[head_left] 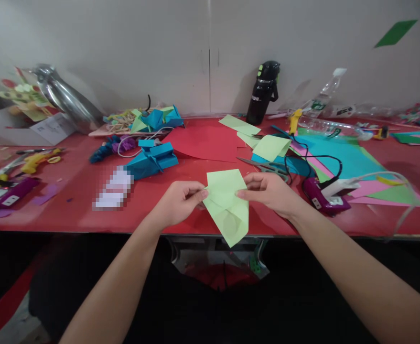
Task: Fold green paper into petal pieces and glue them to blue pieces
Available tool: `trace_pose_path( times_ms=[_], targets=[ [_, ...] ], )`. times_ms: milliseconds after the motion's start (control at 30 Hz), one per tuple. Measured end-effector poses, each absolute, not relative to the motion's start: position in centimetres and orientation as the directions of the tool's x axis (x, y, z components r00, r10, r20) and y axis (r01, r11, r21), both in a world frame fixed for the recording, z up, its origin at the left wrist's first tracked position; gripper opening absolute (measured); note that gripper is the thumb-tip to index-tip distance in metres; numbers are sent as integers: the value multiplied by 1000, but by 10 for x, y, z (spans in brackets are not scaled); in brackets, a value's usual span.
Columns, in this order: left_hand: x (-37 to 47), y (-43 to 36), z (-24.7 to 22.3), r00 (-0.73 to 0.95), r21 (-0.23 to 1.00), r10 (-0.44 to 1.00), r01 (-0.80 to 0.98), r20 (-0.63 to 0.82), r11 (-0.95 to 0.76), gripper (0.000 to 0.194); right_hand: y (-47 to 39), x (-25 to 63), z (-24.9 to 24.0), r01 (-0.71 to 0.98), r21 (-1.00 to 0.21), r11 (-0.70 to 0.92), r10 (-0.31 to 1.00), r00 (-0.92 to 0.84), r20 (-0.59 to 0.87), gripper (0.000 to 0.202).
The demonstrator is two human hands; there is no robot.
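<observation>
Nearest to us, above our dark clothing (267, 296), the light green paper (226, 179) is held up at the front edge of the bench (191, 224), its upper part squarish and its folded lower part narrowing to a point that overlaps the bench's edge in our view. The fingers of our left hand (181, 199) pinch its left edge, thumb on top; those of our right hand (270, 191) pinch the right edge the same way. Just beyond, we see a pale object (113, 191), too blurred to make out, left of our left hand, and a purple power strip (326, 198) with a white plug in it to the right of our right hand. A little farther back, a blue folded paper piece (154, 160) sits at left, while grey-handled scissors (269, 168) lie behind our right hand, near loose light green sheets (272, 148). Behind the held paper, we have a large red sheet (208, 141) lying flat, with a blue sheet (342, 155) over to the right. At the back stand a silver jug (68, 98) on the left and a black bottle (262, 95) right of centre, before the pale wall (141, 48).
</observation>
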State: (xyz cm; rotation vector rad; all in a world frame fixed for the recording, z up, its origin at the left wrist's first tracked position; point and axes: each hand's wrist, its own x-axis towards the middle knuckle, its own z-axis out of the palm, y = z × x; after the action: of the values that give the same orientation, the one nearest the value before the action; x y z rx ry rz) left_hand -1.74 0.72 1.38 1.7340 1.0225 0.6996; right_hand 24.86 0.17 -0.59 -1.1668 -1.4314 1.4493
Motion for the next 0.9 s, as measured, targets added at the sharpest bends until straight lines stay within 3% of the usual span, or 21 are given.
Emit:
trace_pose_path(
  times_ms=[467,567,700,800,900],
  targets=[
    [-20,8,16,493,928,870,310,30,-208,32,3,251,-2,32,-995,-93,948,-304,-98,40],
    [-22,9,16,396,891,903,331,166,-309,30,5,252,1,-27,-997,-77,979,-189,-71,36],
    [-23,10,10,110,788,892,431,438,-440,23,4,256,7,-66,-994,-90,994,-59,-86,37],
    [-19,9,4,4,763,834,402,551,-506,24,0,253,9,-120,-961,-249,945,-246,-215,49],
    [-14,10,1,94,698,746,293,659,-654,18,-4,244,5,-212,-854,-475,804,-499,-323,60]
  ],
)
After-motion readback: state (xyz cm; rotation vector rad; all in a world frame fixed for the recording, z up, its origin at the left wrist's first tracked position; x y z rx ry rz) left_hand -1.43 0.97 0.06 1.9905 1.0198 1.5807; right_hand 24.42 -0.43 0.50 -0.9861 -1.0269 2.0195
